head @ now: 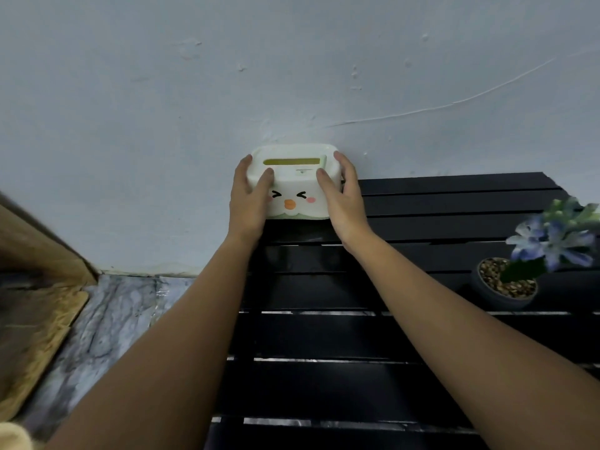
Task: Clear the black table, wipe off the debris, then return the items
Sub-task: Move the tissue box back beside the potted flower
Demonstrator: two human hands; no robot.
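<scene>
A white tissue box [293, 186] with a cartoon face and a green slot on top sits at the far left corner of the black slatted table [324, 336], against the pale wall. My left hand [250, 196] grips its left end, thumb on top. My right hand [341, 193] grips its right end the same way. A small dark pot with pebbles and blue-white flowers [532, 258] stands on the table at the right.
The pale wall [292, 76] rises directly behind the table. Left of the table lies a marbled grey floor [107, 332]. A wooden board [35, 319] leans at the far left edge.
</scene>
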